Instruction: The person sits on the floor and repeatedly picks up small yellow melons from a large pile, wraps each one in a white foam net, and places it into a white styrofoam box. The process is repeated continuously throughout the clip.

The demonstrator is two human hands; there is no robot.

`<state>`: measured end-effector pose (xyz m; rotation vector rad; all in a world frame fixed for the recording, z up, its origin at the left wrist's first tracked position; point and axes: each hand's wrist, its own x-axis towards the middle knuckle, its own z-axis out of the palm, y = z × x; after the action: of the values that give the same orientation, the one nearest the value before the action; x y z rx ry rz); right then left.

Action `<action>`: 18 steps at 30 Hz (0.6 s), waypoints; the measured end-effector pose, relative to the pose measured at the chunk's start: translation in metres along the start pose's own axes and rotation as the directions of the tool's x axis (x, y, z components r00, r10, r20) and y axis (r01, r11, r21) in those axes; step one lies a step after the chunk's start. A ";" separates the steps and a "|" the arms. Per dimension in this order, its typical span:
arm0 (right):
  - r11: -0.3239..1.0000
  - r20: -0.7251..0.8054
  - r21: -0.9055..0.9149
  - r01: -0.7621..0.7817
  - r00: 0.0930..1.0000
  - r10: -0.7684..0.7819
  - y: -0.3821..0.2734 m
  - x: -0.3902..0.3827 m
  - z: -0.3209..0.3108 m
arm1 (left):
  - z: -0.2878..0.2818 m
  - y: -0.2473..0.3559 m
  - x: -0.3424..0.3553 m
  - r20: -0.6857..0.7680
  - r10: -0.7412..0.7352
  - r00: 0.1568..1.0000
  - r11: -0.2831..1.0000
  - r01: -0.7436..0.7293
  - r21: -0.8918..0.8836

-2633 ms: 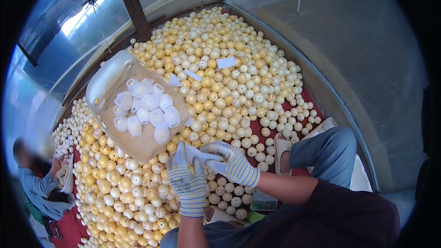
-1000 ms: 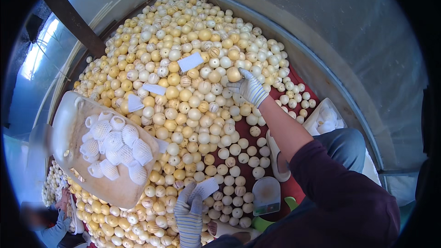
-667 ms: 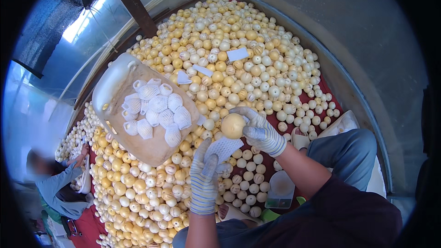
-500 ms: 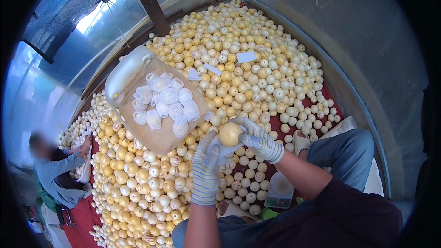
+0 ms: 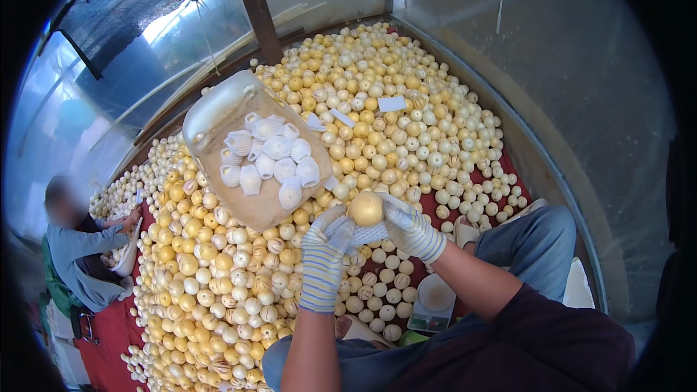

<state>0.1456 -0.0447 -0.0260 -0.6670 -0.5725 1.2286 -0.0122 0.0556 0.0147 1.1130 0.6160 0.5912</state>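
Observation:
Between my gloved hands is a smooth round yellow melon, small like a pepino (image 5: pixel 366 209). Just under it hangs a white foam net sleeve (image 5: pixel 369 234). My left hand (image 5: pixel 324 258), in a blue-and-yellow striped glove, is closed on the sleeve beside the fruit's left side. Closed on the right side of the melon is my right hand (image 5: pixel 412 229), gloved alike; its fingertips are partly hidden. Beyond them, a worn pale plastic tub (image 5: pixel 243 199) rests on the heap and holds several fruits in white foam nets (image 5: pixel 277 147).
A large heap of yellow and cream striped melons (image 5: pixel 210 276) surrounds the tub. Near my right knee sits a small scale (image 5: pixel 433 303). White cards (image 5: pixel 392 104) lie on the fruit. At far left another person (image 5: pixel 80 254) sits on red cloth (image 5: pixel 109 352). Plastic sheeting (image 5: pixel 566 72) walls the right.
The view has shifted, so the tub appears farther right. The melon stays between my hands, and my right fingers have moved from its top rim down along its right side.

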 end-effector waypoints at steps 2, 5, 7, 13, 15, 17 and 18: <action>0.995 0.012 -0.100 0.031 0.999 -0.030 -0.008 -0.005 0.006 | -0.001 -0.002 0.000 0.002 0.021 1.000 0.999 -0.021 -0.028; 0.971 0.035 -0.238 0.031 0.999 -0.023 -0.013 -0.006 0.002 | -0.002 -0.005 0.002 0.005 0.074 0.997 0.995 -0.074 -0.066; 0.936 0.048 -0.351 0.013 0.999 0.004 -0.018 -0.006 -0.001 | -0.001 -0.002 0.001 0.011 0.088 0.996 0.996 -0.088 -0.034; 0.840 0.117 -0.542 -0.027 0.987 0.107 -0.048 -0.007 0.000 | 0.007 0.015 -0.006 0.118 -0.037 0.992 0.998 0.031 0.058; 0.804 0.148 -0.594 0.008 0.984 0.100 -0.050 -0.005 -0.006 | 0.006 0.012 -0.005 0.169 -0.005 0.986 0.999 -0.002 0.042; 0.810 0.187 -0.586 0.032 0.977 0.097 -0.052 -0.007 -0.009 | 0.011 0.014 -0.005 0.192 -0.015 0.981 0.998 0.003 0.064; 0.812 0.204 -0.582 0.044 0.975 0.093 -0.053 -0.008 -0.012 | 0.014 0.016 -0.005 0.207 -0.022 0.978 0.997 0.007 0.075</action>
<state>0.1871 -0.0643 0.0041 -1.0613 -1.1647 1.1571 -0.0073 0.0486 0.0345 1.2212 0.4676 0.4352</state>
